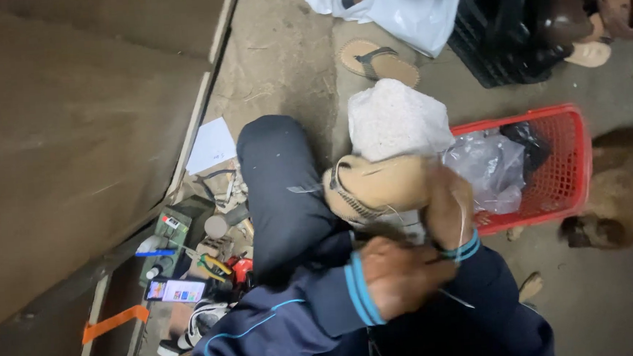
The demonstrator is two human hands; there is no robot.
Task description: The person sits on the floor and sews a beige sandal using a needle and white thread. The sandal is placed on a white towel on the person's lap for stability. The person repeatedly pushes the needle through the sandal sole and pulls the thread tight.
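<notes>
**Floor bench: hand-stitching a tan shoe**

Concrete floor, cluttered. Tan shoe [375,188] sits on the knee [280,180], sole edge up, in front of a white stone block [396,117]. Right hand [449,211] closed on the shoe's heel end; left hand [401,275] clenched below it, apparently pinching a thin thread or needle, too blurred to confirm. My read: keep the shoe braced on the knee, pull thread straight along the seam. Red basket [565,165] just right, pliers [213,264] left.

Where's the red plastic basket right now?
In the head view the red basket sits on the floor at right, just beyond the tan shoe in the right hand, with a brown furry animal beside it.
</notes>
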